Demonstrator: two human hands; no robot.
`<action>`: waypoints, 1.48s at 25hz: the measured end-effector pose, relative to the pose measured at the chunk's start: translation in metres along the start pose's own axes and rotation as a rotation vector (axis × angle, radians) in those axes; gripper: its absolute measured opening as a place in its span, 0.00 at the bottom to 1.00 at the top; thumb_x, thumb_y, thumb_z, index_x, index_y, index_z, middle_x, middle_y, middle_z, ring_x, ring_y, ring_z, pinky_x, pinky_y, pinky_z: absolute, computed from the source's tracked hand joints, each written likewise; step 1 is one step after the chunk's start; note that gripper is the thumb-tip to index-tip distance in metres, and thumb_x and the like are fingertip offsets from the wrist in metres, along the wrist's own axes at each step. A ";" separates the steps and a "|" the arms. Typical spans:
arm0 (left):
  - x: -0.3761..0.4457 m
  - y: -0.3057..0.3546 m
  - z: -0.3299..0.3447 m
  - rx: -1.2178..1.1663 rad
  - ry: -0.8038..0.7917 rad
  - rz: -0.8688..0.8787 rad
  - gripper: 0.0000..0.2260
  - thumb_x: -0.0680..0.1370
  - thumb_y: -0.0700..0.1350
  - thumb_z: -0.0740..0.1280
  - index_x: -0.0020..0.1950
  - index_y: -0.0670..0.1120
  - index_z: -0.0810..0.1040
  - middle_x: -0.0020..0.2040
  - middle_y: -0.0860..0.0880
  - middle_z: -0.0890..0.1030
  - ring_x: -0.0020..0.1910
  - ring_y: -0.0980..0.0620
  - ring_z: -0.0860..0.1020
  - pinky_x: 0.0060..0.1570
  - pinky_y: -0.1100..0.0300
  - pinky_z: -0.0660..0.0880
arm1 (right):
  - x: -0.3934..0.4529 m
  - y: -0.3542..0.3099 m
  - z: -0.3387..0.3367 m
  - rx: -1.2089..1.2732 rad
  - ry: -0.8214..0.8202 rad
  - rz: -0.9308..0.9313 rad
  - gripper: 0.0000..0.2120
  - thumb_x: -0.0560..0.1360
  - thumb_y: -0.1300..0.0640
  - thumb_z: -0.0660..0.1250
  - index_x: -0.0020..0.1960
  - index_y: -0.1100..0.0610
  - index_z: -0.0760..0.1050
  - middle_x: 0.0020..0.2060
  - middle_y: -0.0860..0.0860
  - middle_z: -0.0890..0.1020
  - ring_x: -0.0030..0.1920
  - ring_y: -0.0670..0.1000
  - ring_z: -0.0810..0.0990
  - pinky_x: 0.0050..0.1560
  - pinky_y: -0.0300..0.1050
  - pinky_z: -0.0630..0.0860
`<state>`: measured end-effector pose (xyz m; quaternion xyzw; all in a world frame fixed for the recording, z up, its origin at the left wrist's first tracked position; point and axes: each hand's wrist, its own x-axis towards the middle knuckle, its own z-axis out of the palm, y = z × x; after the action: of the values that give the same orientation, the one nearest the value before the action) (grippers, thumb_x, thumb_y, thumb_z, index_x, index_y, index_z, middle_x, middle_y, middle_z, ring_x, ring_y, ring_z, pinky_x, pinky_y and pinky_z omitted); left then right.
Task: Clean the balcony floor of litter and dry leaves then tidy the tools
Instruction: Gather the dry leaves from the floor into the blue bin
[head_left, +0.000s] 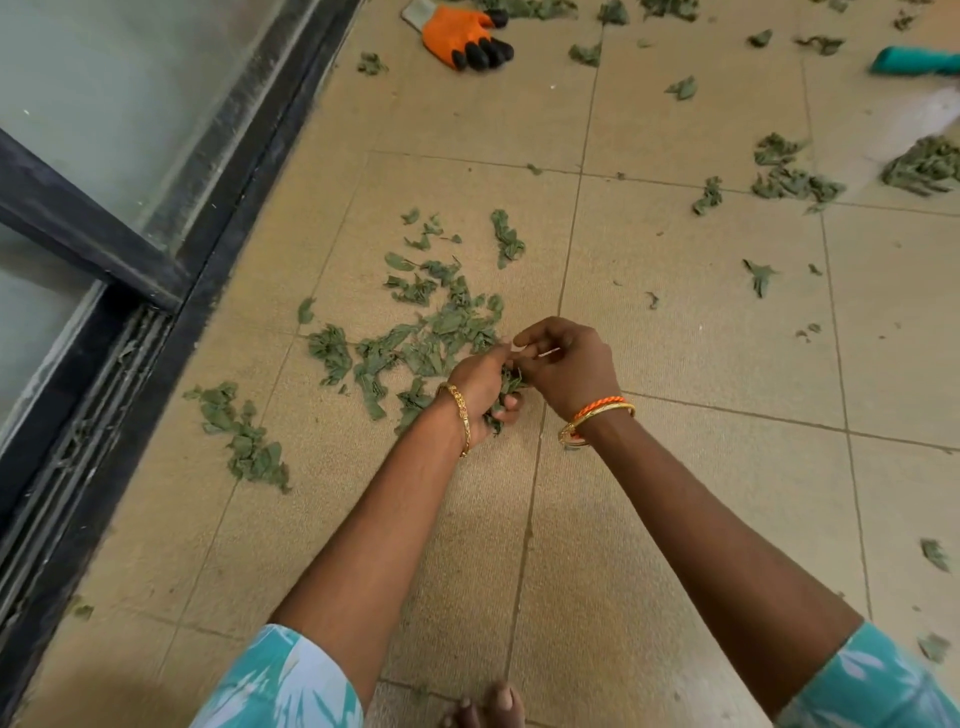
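Two bare forearms reach forward from teal-and-white leaf-print sleeves (283, 686), and toes of a bare foot (483, 709) show at the bottom edge on the beige tiled balcony floor (649, 467). The left hand (480, 395), with a gold bangle (460, 415) at the wrist, has its grip curled around a small bunch of dry green leaves (506, 387), fingers wrapped under the clump. The right hand (566, 364), wearing an orange thread and gold bangles (597, 415), meets it from the right; its grip is pinched together at the fingertips just above that bunch, touching the leaves, though what lies between the fingertips is too small to tell.

Just beyond and left of the hands, a loose scatter of dry green leaves (431, 322) lies on the floor, with a smaller strip of leaves (241, 436) nearer the black sliding-door track (104, 415) that runs along the left side below frosted glass panels (104, 104). More leaves lie in clumps to the right, one heap (795, 171) well apart from the hands and another pile (924, 166) at the right edge.

Farthest away, an orange work glove with black fingertips (462, 39) lies flat on the floor near the top, and part of a teal tool (914, 61) pokes in from the upper right edge; what it is cannot be told.
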<state>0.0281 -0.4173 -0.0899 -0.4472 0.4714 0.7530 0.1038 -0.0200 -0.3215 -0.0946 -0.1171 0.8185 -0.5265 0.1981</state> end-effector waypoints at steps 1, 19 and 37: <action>0.001 -0.001 0.001 0.028 -0.011 0.009 0.11 0.83 0.47 0.57 0.47 0.42 0.74 0.35 0.46 0.74 0.16 0.58 0.64 0.16 0.71 0.57 | 0.000 0.003 -0.004 -0.037 0.022 -0.031 0.06 0.70 0.65 0.72 0.43 0.56 0.79 0.33 0.50 0.80 0.34 0.48 0.80 0.38 0.39 0.80; 0.006 0.011 -0.024 0.009 0.068 0.036 0.15 0.81 0.46 0.58 0.35 0.45 0.66 0.31 0.50 0.69 0.14 0.58 0.61 0.15 0.73 0.53 | 0.112 0.035 0.003 -0.604 0.017 -0.196 0.24 0.79 0.59 0.56 0.73 0.66 0.57 0.72 0.66 0.57 0.73 0.63 0.55 0.74 0.51 0.53; -0.001 0.017 -0.044 -0.036 0.160 -0.020 0.16 0.80 0.52 0.58 0.35 0.45 0.68 0.30 0.49 0.68 0.17 0.55 0.69 0.15 0.72 0.53 | 0.108 -0.003 0.030 -0.444 0.087 -0.275 0.11 0.73 0.70 0.64 0.54 0.64 0.80 0.50 0.59 0.83 0.51 0.53 0.81 0.53 0.35 0.74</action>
<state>0.0437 -0.4618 -0.0854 -0.5123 0.4599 0.7223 0.0652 -0.1034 -0.3901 -0.1243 -0.2450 0.8982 -0.3603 0.0589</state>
